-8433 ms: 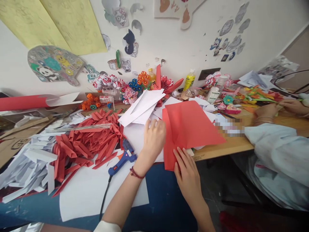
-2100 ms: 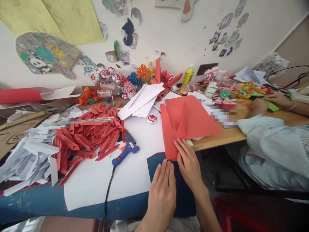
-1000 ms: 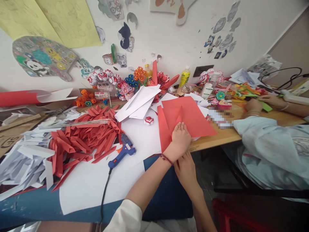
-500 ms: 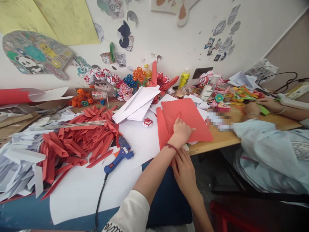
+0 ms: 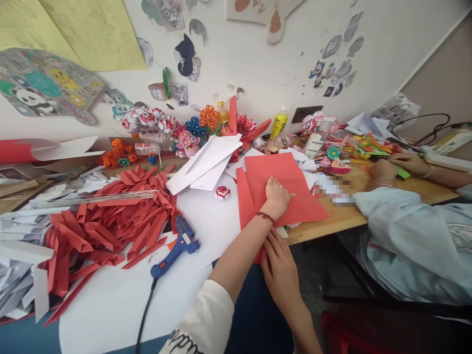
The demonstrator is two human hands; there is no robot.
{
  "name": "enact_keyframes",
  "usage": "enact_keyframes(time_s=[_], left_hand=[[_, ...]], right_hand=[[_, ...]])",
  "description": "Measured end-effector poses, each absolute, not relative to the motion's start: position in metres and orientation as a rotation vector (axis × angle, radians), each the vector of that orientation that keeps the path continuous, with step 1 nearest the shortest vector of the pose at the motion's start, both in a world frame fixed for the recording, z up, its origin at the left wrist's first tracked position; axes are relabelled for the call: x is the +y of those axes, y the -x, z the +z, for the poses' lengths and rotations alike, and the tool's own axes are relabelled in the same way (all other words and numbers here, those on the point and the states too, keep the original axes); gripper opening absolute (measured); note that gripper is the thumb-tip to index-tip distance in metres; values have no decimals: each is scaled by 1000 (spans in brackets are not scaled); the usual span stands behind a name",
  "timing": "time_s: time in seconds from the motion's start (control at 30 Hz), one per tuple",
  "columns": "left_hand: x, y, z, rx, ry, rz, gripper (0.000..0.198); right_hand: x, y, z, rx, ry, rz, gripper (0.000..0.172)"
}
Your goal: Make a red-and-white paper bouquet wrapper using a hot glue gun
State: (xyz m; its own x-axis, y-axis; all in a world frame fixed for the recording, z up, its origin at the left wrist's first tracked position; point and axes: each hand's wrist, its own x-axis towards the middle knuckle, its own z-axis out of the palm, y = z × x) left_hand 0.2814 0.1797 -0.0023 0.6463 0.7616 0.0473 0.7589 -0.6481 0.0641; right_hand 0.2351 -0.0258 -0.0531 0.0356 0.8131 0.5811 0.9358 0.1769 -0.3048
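Observation:
A large red paper sheet (image 5: 295, 187), partly folded, lies on the table in front of me. My left hand (image 5: 276, 195) rests on its middle with the fingers curled, pressing along a fold. My right hand (image 5: 279, 263) lies flat at the sheet's near corner, fingers holding the paper down against the table edge. A red string bracelet circles my left wrist.
A blue glue gun (image 5: 177, 245) with a black cord lies on a white sheet (image 5: 206, 216). Several folded red strips (image 5: 114, 221) and white strips are piled at left. Paper flowers (image 5: 191, 128) and bottles line the wall. Another person (image 5: 416, 226) works at right.
My left hand came from the near table edge onto the red sheet and slid farther along its fold. My right hand stayed at the near corner. The view shifted slightly.

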Motion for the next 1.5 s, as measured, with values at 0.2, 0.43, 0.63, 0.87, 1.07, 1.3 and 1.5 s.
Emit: enact_keyframes(time_s=[0.2,0.43,0.63,0.87,1.07,1.3,1.5], left_hand=[[188,-280,-4,1313,-2806,139,69],[176,-267,-2,1223,-2874,153,70],[157,-239,5,1117,-2944,212,68],[130,-206,12,1008,-2992,267,63],[110,-182,19,861,-3040,258,55],[95,-160,31,726,-3062,215,56],[101,-148,39,548,-3072,174,41]], right_hand=[[-25,-236,-53,-1803,1653,-200,50],[-26,-235,-54,-1781,1651,-178,50],[-26,-234,-54,-1776,1661,-176,50],[-26,-234,-55,-1773,1678,-227,42],[-25,-234,-57,-1756,1686,-226,35],[-24,-234,-61,-1730,1637,-210,32],[-23,-234,-69,-1703,1621,-276,39]])
